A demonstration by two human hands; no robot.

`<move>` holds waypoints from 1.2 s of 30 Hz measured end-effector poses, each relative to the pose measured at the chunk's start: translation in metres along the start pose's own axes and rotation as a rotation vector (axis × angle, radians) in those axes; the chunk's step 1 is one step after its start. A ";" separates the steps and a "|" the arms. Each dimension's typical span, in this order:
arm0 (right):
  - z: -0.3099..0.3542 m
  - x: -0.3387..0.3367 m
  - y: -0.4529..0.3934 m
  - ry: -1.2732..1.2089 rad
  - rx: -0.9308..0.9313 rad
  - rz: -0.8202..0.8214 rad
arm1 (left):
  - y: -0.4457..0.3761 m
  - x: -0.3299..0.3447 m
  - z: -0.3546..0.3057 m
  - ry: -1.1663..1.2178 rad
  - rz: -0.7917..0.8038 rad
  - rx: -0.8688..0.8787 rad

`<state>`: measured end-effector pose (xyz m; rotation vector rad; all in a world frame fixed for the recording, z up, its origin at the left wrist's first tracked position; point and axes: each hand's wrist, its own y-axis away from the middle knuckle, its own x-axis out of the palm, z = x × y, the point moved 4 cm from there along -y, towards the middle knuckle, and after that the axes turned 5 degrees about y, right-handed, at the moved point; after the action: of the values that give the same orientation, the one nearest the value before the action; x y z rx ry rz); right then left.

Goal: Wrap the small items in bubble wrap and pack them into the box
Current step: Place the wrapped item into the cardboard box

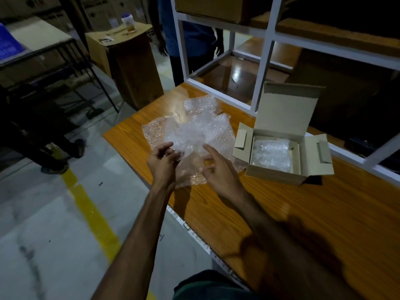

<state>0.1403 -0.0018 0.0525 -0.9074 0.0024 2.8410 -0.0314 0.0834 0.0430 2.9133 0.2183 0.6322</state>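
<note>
Clear, crinkled bubble wrap (194, 131) lies spread on the wooden table (281, 213), at 9 o'clock from the open cardboard box (281, 148), which holds a wrapped bundle (271, 154). Left hand (162, 163) pinches the sheet's near edge at 6 o'clock; right hand (218, 169), fingers loosely spread, rests on it.

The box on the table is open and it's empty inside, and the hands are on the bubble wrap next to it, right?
Not quite: the box is open, but it isn't empty. The head view shows a bubble-wrapped bundle already lying inside it. The rest holds: both hands, left and right, are at the loose bubble wrap beside it.
</note>
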 end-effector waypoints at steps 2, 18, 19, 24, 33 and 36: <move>0.004 0.003 -0.008 0.123 -0.047 -0.021 | 0.004 0.010 -0.002 0.085 0.115 -0.129; 0.036 -0.062 -0.071 -0.414 0.104 -0.187 | 0.006 0.038 -0.041 -0.601 0.257 0.363; 0.032 -0.067 -0.069 -0.608 0.153 -0.162 | 0.008 0.043 -0.041 -0.644 0.263 0.401; 0.005 -0.087 -0.034 -1.325 0.363 -0.062 | 0.038 0.052 -0.010 -0.519 0.088 0.183; -0.046 -0.096 0.033 -1.511 0.472 -0.074 | 0.098 0.105 0.040 0.565 0.219 -0.838; -0.062 -0.101 0.048 -1.472 0.481 -0.155 | 0.081 0.108 0.020 0.469 0.177 -0.738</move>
<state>0.2498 -0.0680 0.0583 1.2137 0.3725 2.4517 0.0830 0.0206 0.0821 2.0623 -0.1930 1.1309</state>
